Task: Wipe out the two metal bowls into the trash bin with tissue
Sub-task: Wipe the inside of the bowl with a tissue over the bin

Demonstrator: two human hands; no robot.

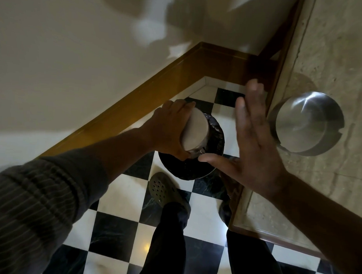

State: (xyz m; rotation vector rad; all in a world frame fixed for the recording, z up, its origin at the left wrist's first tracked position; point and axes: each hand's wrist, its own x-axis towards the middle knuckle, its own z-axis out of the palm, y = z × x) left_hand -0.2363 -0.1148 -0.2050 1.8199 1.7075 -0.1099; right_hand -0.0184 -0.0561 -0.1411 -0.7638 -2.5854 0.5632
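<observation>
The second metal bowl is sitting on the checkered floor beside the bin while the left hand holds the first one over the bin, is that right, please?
Not quite. The second metal bowl sits on the stone countertop, not the floor, as the head view shows. The rest holds: the left hand holds the first bowl over the trash bin.

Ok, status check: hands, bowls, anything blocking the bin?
Left hand grips one metal bowl, tipped over the trash bin. Right hand open, empty, no tissue seen. Second bowl on the counter. Bin unobstructed.
</observation>
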